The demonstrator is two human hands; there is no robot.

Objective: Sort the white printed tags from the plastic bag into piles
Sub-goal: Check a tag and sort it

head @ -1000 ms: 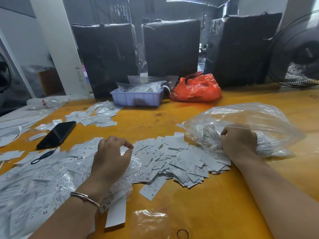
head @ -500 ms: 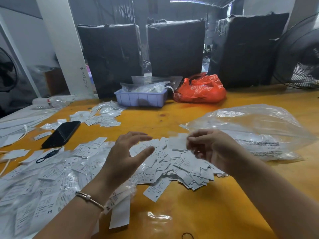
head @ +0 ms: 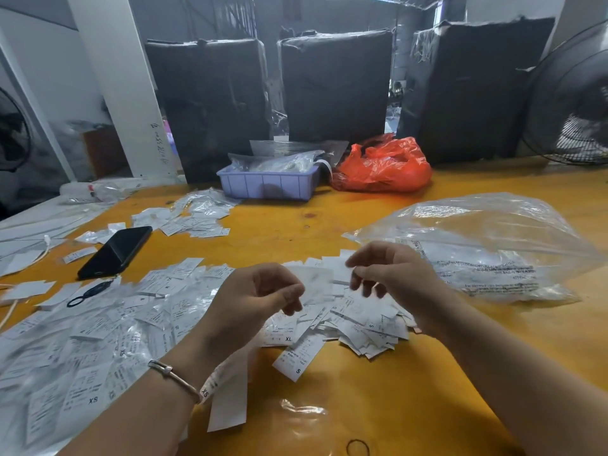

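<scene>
Orange bench (head: 362, 406) carries loose tags (head: 358, 319) heaped mid-bench, the bag (head: 487, 238) lying toward the right edge. A second ago the right hand (head: 394, 274) was in the bag's mouth; now it has come out, and with the left hand (head: 260, 297) pinches one tag (head: 314, 284) above the heap, probably reading its size for a pile.

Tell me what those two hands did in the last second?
The right hand came out of the plastic bag and moved left; the left hand lifted off the wrapped tags. Both now hold one white tag between them above the loose pile. Phone and bag stayed put.
</scene>
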